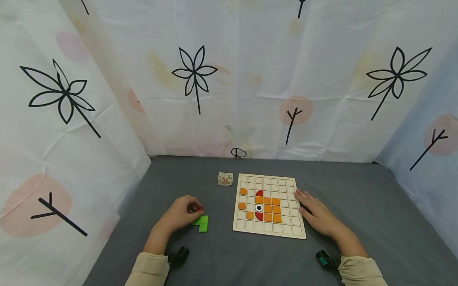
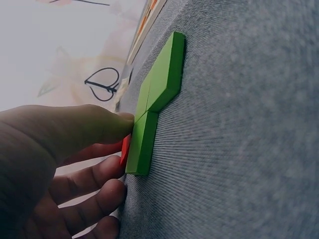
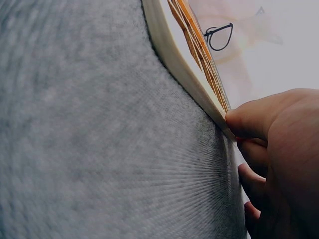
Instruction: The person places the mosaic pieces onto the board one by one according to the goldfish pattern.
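My left hand [image 1: 180, 212] is left of the board, its thumb and index finger pinching a small red piece [image 1: 198, 209], mostly covered by the fingers. Green tiles [image 1: 203, 223] lie against each other on the cloth beside it; in the left wrist view the thumb tip meets a green tile's [image 2: 144, 144] edge. My right hand [image 1: 318, 214] rests with extended fingers along the right edge of the wooden grid board [image 1: 290, 229]. The board bears orange square tiles [image 1: 267, 209], orange discs [image 1: 249, 215], two red quarter-round pieces [image 1: 259, 193] and a white-and-black eye disc [image 1: 259, 207].
A small patterned card [image 1: 225, 179] lies behind the board's left corner. Grey cloth [image 1: 214, 258] covers the table. Printed white curtains [image 1: 250, 79] stand along the back and sides.
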`<state>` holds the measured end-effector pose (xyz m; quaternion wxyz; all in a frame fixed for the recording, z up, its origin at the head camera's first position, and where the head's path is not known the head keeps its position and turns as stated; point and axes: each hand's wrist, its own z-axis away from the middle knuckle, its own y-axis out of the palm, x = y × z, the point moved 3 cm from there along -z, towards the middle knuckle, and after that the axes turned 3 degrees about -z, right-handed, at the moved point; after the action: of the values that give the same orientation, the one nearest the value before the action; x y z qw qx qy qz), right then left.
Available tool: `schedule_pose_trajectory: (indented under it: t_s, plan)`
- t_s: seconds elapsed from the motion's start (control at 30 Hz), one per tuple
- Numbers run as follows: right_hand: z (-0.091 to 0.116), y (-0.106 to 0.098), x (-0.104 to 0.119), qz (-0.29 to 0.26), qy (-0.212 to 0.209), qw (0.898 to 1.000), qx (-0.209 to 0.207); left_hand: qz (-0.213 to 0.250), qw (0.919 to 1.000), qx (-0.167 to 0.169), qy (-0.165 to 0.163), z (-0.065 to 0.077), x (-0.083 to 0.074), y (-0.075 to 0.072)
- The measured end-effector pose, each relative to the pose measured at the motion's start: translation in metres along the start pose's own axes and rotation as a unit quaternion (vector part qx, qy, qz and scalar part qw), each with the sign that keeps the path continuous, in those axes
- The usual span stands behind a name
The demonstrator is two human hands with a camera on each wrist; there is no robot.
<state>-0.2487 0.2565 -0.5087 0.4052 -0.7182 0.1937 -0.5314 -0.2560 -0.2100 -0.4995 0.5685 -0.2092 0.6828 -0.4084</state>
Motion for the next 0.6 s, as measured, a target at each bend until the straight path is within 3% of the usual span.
schedule_pose_trajectory:
  t_s: [0.6]
  plan:
    - [0.0005, -0.0005, 0.0013, 0.004, 0.001, 1.0, 0.0, -0.018, 0.9996, -0.019, -0.007, -0.0032, -0.0003, 0.0062]
